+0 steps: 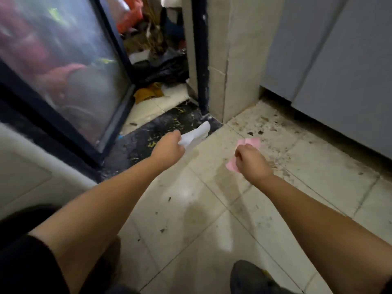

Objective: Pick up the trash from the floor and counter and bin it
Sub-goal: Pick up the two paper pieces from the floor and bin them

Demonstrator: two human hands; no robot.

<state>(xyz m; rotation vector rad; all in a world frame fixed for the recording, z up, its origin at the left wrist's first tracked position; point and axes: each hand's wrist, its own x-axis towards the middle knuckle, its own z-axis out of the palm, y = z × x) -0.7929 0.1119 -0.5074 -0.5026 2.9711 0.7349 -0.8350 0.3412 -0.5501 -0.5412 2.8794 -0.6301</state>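
Note:
My left hand (169,147) is closed around a white piece of paper (198,134) that sticks out past the fingers, above the dark door threshold (161,132). My right hand (251,161) is closed on a pink piece of paper (252,142), whose ends show above and below the fist. Both hands are held out over the dirty tiled floor (212,209). No bin is in view.
A glass door with a dark frame (70,81) stands open at the left. Behind it lie a black bag (167,70), a yellow-brown rag (148,93) and other clutter. A tiled pillar (224,60) and grey cabinet doors (339,60) stand right. Crumbs litter the floor. My shoe (252,276) is below.

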